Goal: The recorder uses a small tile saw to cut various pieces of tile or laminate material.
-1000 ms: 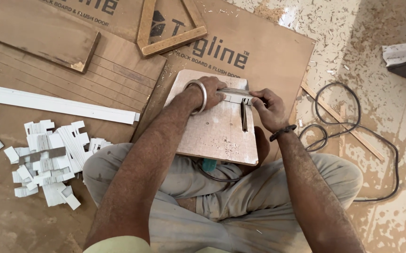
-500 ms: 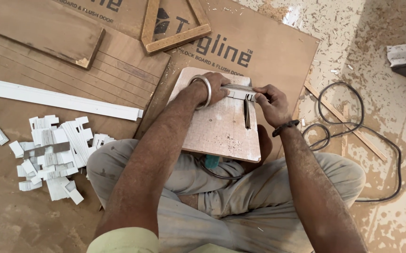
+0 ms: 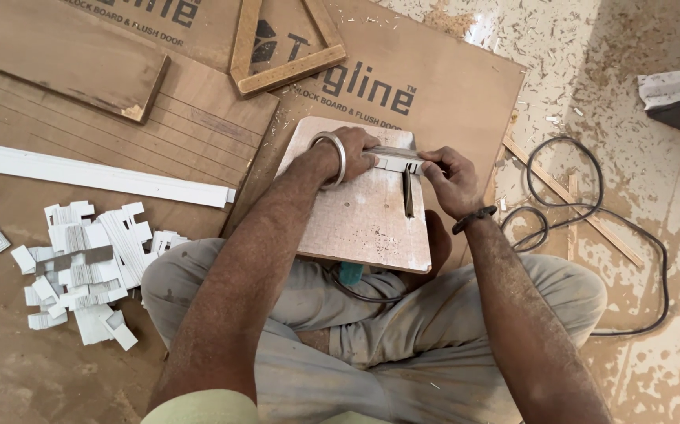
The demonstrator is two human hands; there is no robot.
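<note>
- The small board (image 3: 356, 212) rests on the seated person's lap and serves as the work surface; a narrow slot (image 3: 408, 192) runs down its right part.
- A short white strip (image 3: 393, 159) lies across the board's far edge, just above the slot.
- The left hand (image 3: 348, 153), with a metal bangle (image 3: 332, 159) on its wrist, presses flat on the strip's left end, fingers together.
- The right hand (image 3: 450, 179) pinches the strip's right end between thumb and forefinger, beside the board's right edge.
- Left of the board, a pile of cut white pieces (image 3: 81, 263) lies on the floor, with a long white strip (image 3: 96, 174) beyond it.
- Right of the board, a black cable (image 3: 591, 196) loops over the sawdust.
</note>
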